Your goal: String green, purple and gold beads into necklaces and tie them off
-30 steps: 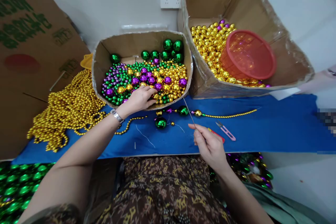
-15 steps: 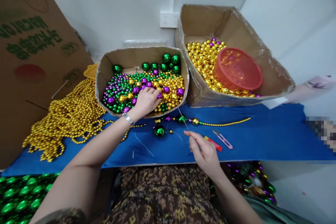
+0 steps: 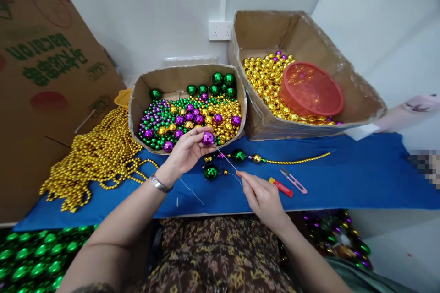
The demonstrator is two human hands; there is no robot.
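Pinching a shiny purple bead [image 3: 208,138] between thumb and fingers, the left hand [image 3: 187,152] holds it by the front rim of the smaller carton [image 3: 172,79]. We see the right hand [image 3: 261,195] gripping a long thin needle [image 3: 226,158], its far end at the bead. Some beads look already strung: a strand [image 3: 295,161] with a large green bead [image 3: 238,155] lies along the table [image 3: 360,178], its gold tail towards the right edge. We judge the purple bead not yet slid down the needle; loose beads [image 3: 187,107] remain in the carton.

We cannot tell whether the needle's tip is inside the hole. How the strand's left end joins the thread is hard to make out, and green balls [image 3: 41,250] below the table's near left corner are cut off.
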